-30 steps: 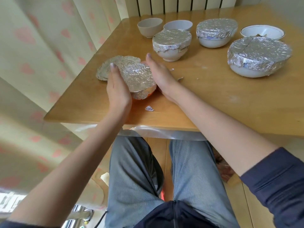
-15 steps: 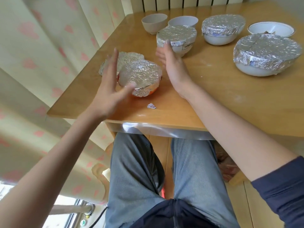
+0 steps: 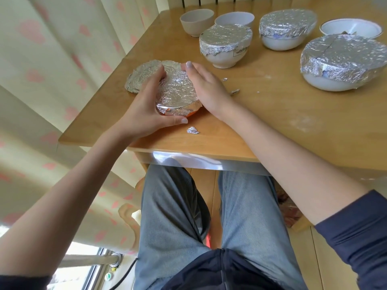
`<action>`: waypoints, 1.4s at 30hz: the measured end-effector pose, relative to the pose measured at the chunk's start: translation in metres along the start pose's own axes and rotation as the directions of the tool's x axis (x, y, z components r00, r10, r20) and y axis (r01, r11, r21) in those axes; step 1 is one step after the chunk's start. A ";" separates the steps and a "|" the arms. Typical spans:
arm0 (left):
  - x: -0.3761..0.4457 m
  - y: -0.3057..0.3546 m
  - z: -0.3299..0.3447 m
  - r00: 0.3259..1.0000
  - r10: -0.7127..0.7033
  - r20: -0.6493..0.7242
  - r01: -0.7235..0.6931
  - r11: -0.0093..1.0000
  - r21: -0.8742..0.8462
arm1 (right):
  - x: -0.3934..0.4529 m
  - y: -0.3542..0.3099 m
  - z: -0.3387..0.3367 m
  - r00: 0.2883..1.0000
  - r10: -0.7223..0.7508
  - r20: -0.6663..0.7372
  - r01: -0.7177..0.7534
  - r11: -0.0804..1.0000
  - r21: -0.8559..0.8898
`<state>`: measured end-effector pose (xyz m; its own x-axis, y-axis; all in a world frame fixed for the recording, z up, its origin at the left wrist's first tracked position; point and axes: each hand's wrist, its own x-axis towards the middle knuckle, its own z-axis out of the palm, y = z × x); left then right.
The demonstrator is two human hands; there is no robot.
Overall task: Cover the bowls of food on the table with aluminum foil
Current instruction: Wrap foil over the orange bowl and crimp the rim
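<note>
Both hands return to the orange bowl point(image 3: 189, 112) near the surface's left edge; left hand point(image 3: 144, 105) fingers curl around the foil point(image 3: 177, 92), right hand point(image 3: 206, 85) fingers press flat. Next I crimp the rim.

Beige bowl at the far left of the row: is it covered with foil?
No, the beige bowl stands open with its bare inside showing, no foil on it.

Crinkled, shiny aluminum foil point(image 3: 177, 92) wraps the orange bowl point(image 3: 193, 112); the wooden counter point(image 3: 272, 126) looks smooth, faintly glossy; 2 uncovered bowls point(image 3: 195, 21) look matt ceramic.
</note>
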<state>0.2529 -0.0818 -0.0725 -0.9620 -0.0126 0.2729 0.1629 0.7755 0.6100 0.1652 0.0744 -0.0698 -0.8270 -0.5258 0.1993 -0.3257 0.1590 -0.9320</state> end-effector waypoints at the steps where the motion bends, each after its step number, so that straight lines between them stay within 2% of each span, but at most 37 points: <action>1: 0.000 0.000 0.000 1.000 -0.002 0.001 0.002 1.000 -0.002 | 0.000 -0.001 0.000 1.000 0.000 -0.004 0.000 1.000 -0.003; 5: -0.001 0.000 0.000 1.000 -0.022 0.017 0.023 0.999 -0.045 | -0.001 -0.002 -0.001 1.000 0.007 -0.009 -0.006 1.000 0.012; 12: -0.001 0.000 -0.012 0.982 -0.090 0.164 0.118 0.978 -0.172 | -0.002 -0.001 -0.001 1.000 0.022 0.004 -0.022 0.998 0.061; 20: -0.002 0.000 -0.010 0.985 -0.086 0.152 0.106 0.986 -0.131 | -0.004 -0.002 -0.004 1.000 0.005 -0.003 -0.005 0.999 0.034; 21: -0.001 0.001 -0.012 0.982 -0.075 0.174 0.101 0.985 -0.142 | -0.004 -0.001 -0.008 0.999 -0.016 -0.038 0.016 1.000 0.004; 23: -0.002 0.002 -0.019 0.972 -0.032 0.233 0.065 0.989 -0.134 | -0.007 0.000 -0.020 0.973 -0.104 -0.204 0.094 0.994 -0.056; 25: -0.003 0.005 -0.029 0.968 0.013 0.252 -0.004 0.999 -0.035 | -0.017 0.004 -0.035 0.900 -0.204 -0.386 0.159 0.977 -0.144; 26: -0.002 0.008 -0.035 0.967 0.034 0.251 -0.046 0.998 0.040 | -0.026 0.005 -0.043 0.883 -0.222 -0.414 0.148 0.968 -0.202; 27: 0.001 0.012 -0.040 0.965 0.060 0.256 -0.092 0.989 0.113 | -0.037 0.006 -0.048 0.899 -0.211 -0.383 0.116 0.960 -0.255; 29: 0.012 0.025 -0.048 0.943 0.083 0.322 -0.162 0.960 0.228 | -0.057 0.005 -0.048 0.965 -0.141 -0.220 0.058 0.936 -0.346; 31: 0.029 0.041 -0.049 0.900 0.038 0.434 -0.206 0.914 0.349 | -0.067 0.004 -0.040 0.989 -0.112 -0.098 0.061 0.907 -0.417; 34: 0.055 0.059 -0.041 0.810 -0.104 0.577 -0.239 0.839 0.488 | -0.066 -0.001 -0.032 0.989 -0.112 -0.099 0.053 0.882 -0.469; 36: 0.064 0.063 -0.036 0.767 -0.176 0.618 -0.239 0.815 0.528 | -0.063 -0.004 -0.031 0.987 -0.116 -0.112 0.046 0.869 -0.493; 42: 0.067 0.054 -0.029 0.759 -0.168 0.629 -0.207 0.854 0.478 | -0.055 -0.007 -0.027 0.987 -0.136 -0.092 0.067 0.846 -0.528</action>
<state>0.2038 -0.0591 -0.0002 -0.8954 0.2576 -0.3631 0.2338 0.9662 0.1089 0.2008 0.1251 -0.0660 -0.8136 -0.4638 0.3506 -0.5734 0.5407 -0.6155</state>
